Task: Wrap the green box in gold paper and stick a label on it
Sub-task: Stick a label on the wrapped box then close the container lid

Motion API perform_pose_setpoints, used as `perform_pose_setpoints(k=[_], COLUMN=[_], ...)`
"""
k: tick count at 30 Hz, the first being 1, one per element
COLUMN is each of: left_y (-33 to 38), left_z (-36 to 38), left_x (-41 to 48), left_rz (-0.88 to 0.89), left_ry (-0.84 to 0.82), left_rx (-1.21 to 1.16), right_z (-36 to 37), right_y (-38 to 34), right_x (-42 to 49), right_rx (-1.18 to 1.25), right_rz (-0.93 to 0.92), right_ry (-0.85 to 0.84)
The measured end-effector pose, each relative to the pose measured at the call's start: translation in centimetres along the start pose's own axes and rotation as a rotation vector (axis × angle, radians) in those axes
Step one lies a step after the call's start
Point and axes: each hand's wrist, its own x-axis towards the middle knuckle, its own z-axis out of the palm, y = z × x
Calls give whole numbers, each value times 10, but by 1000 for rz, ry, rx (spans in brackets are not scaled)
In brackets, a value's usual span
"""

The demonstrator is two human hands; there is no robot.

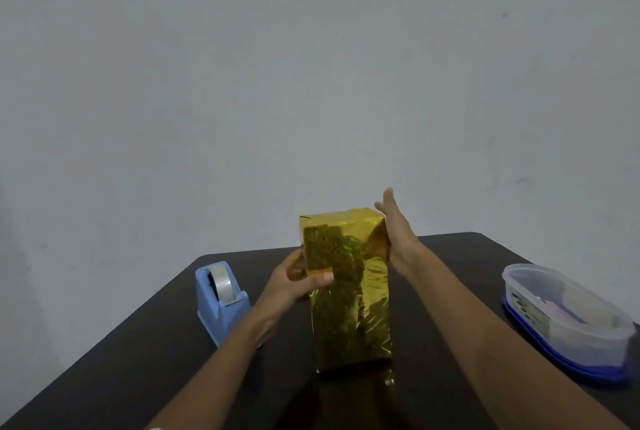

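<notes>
A tall box wrapped in shiny gold paper (348, 287) stands upright on the dark table (460, 294), its green surface fully covered. My left hand (294, 282) grips its left edge, thumb across the front face. My right hand (394, 232) lies flat and open against the upper right side, fingers stretched out toward the wall. No label is visible on the box.
A blue tape dispenser (221, 298) with a roll of clear tape stands left of the box. At the right edge sits a clear plastic container (568, 312) on a blue lid, with small items inside. A plain grey wall rises behind the table.
</notes>
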Motion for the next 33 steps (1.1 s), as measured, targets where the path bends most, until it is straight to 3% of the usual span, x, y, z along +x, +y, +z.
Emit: perform_pose_setpoints(k=[4, 8, 11, 14, 27, 29, 31, 33], left_y=[8, -6, -27, -33, -36, -33, -13, 22], left_z=[9, 39, 56, 58, 42, 39, 41, 69], left_x=[20, 12, 3, 3, 30, 36, 46, 59], left_rz=[-193, -411, -479, -477, -543, -455, -172, 137], left_ry=[104, 85, 129, 161, 198, 215, 304, 245], left_rx=[-169, -182, -270, -396, -81, 17, 263, 491], right_z=[-21, -41, -48, -50, -26, -30, -42, -74], right_y=[35, 83, 100, 105, 97, 93, 74, 49], right_x=[-10, -14, -25, -17, 5, 1, -7, -17], right_rx=[-70, -137, -119, -74, -90, -110, -149, -211], right_rz=[-58, 167, 271, 219, 230, 170, -26, -269], right_ry=[-82, -71, -12, -25, -96, -101, -10, 160])
